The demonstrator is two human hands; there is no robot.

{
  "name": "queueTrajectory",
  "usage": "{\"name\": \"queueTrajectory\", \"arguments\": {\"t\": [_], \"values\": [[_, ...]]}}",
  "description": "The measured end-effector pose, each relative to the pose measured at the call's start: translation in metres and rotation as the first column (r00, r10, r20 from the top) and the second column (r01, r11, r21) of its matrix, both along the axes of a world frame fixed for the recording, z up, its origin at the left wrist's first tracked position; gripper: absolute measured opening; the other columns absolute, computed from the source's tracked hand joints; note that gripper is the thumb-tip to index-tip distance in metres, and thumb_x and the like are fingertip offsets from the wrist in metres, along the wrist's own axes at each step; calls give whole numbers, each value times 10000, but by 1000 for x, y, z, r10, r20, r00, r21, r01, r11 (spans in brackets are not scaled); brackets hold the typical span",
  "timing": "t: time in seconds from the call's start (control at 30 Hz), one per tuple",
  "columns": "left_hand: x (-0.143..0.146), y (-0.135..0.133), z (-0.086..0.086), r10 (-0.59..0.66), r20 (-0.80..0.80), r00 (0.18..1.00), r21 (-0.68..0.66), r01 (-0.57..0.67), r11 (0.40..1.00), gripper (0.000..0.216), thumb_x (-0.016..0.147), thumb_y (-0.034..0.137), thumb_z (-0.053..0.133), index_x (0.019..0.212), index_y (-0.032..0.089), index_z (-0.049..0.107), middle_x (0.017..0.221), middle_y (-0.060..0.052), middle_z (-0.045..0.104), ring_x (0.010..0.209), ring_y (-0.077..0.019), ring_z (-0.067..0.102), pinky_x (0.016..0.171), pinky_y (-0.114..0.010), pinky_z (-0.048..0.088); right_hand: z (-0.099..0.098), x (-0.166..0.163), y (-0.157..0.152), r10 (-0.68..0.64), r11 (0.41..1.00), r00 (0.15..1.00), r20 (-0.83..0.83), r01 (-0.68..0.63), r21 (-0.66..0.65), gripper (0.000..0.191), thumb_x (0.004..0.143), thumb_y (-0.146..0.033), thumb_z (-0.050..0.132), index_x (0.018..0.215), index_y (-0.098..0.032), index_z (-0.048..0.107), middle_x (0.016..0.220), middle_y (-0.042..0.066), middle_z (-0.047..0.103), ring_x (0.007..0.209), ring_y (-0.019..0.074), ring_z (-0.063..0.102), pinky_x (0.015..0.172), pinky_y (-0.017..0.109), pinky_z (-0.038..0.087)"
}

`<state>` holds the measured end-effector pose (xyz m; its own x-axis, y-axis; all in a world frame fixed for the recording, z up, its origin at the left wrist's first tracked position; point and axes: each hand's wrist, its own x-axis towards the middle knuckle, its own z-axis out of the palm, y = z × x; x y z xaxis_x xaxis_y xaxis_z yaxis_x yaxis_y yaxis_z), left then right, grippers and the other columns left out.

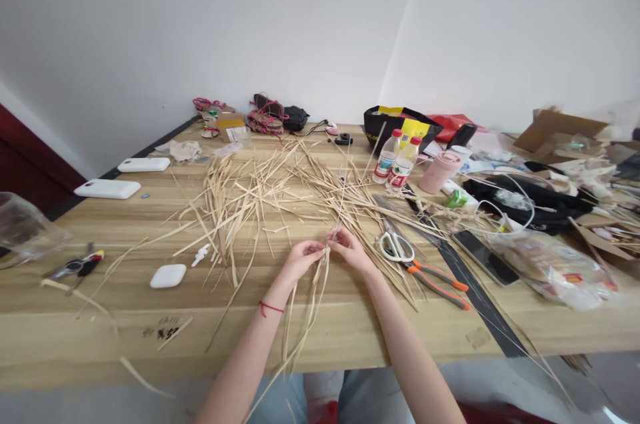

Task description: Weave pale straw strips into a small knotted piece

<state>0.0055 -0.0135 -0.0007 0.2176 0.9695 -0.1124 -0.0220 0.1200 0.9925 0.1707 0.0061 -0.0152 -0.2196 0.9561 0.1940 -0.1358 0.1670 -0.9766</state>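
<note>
My left hand and my right hand meet over the table's front part, fingers pinched together on a small bundle of straw strips. The strips' long ends hang down toward my lap between my forearms. A thin pale rod or wire rises from my right fingers, leaning slightly right. Just beyond my hands lie many loose straw strips in a wide heap. To the right of my right hand are white-handled scissors and orange-handled pliers.
Two red-capped bottles, a pink cup and a black-and-yellow bag stand at the back right. A phone and a plastic bread bag lie right. Left are a white earbud case, keys and white power banks.
</note>
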Motion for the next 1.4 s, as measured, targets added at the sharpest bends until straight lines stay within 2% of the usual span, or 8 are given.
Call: {"name": "queueTrajectory", "arguments": {"t": [0.1, 0.27, 0.37, 0.57, 0.83, 1.03, 1.23, 1.4], "values": [[0, 1, -3, -25, -20, 999, 21, 25, 999, 244, 651, 278, 723, 832, 130, 656, 858, -66, 677, 790, -173, 616, 724, -281, 489, -2, 4, 1, 17, 1000, 998, 65, -17, -2, 261, 710, -356, 685, 903, -200, 603, 831, 9, 571, 735, 136, 524, 717, 286, 432], [-1, 4, -9, -63, -16, 998, 18, 63, 998, 255, 660, 271, 719, 855, 126, 641, 872, -75, 672, 795, -174, 617, 722, -288, 491, -2, 8, 1, 41, 999, 993, 112, -39, -20, 420, 724, -355, 673, 1105, -192, 599, 767, 10, 590, 702, 140, 550, 727, 311, 440], [-2, 7, -13, -67, -19, 998, 12, 68, 998, 240, 637, 230, 728, 831, 125, 633, 845, -64, 667, 763, -158, 612, 720, -284, 488, -3, 7, 1, 16, 1000, 991, 133, -13, -19, 466, 725, -348, 674, 1150, -176, 591, 707, -2, 570, 667, 133, 538, 709, 307, 436], [-1, 11, -17, -58, -44, 997, 29, 59, 998, 196, 620, 183, 722, 769, 135, 604, 736, -20, 635, 671, -121, 581, 658, -249, 470, -3, 6, 1, -9, 1000, 990, 143, 11, -12, 460, 735, -330, 665, 1157, -161, 592, 700, -4, 552, 655, 123, 522, 681, 291, 431], [-2, 9, -14, -78, -32, 996, 21, 79, 997, 212, 614, 193, 733, 761, 134, 593, 755, -28, 642, 700, -132, 603, 685, -256, 481, -1, 8, 0, -5, 1000, 991, 131, 8, -20, 460, 729, -324, 668, 1159, -176, 596, 703, -3, 556, 669, 131, 543, 704, 308, 462], [-6, 7, -4, -121, 45, 992, -35, 122, 992, 207, 737, 253, 639, 909, 142, 608, 875, -69, 677, 745, -153, 630, 681, -277, 499, -2, 13, 2, 23, 996, 999, 29, -21, -82, 508, 694, -336, 701, 1165, -178, 592, 727, 3, 568, 716, 163, 593, 735, 355, 495], [-8, 7, 0, -304, 34, 952, 88, 301, 950, 316, 652, 221, 724, 944, 131, 642, 888, -78, 676, 827, -175, 625, 773, -308, 493, 2, 14, 0, 105, 985, 994, 9, -103, -139, 504, 670, -339, 723, 1131, -169, 611, 737, 7, 577, 688, 147, 590, 700, 324, 504], [-6, 7, -3, -234, -187, 954, 210, 272, 939, 198, 660, 286, 717, 799, 145, 701, 825, -67, 646, 741, -162, 597, 689, -277, 477, 4, 10, -4, 177, 976, 984, 22, -172, -131, 452, 673, -347, 721, 1074, -160, 627, 724, 14, 612, 670, 141, 595, 668, 292, 493]]}}
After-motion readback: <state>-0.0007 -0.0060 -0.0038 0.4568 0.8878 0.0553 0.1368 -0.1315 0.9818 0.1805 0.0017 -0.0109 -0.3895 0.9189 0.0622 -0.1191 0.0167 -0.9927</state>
